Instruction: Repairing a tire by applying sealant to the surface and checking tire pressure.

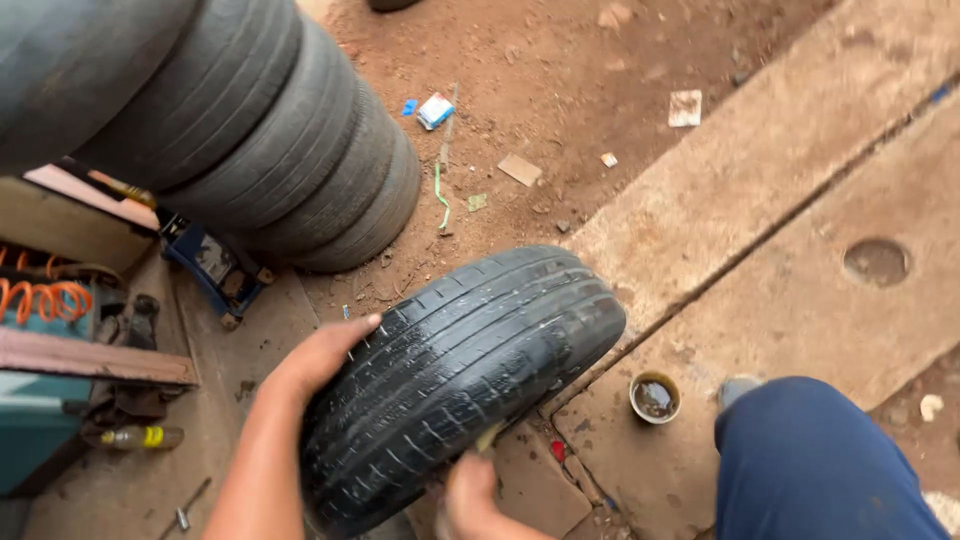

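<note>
A worn black tyre [460, 370] stands on its tread in front of me, leaning across a concrete slab edge. My left hand [318, 358] lies flat on the tread at the tyre's upper left. Low in the view, my right hand [468, 492] is closed around a small tool [488, 437] with a yellowish tip that touches the tyre's lower side. Most of the tool is hidden in my fist.
Several stacked tyres [270, 130] lie at the upper left beside a blue jack [215, 265]. An orange coiled hose [45, 298] and a small bottle [140, 437] sit at the left. A small tin of dark liquid [655, 397] stands near my blue-trousered knee [810, 465]. Litter dots the red dirt [560, 90].
</note>
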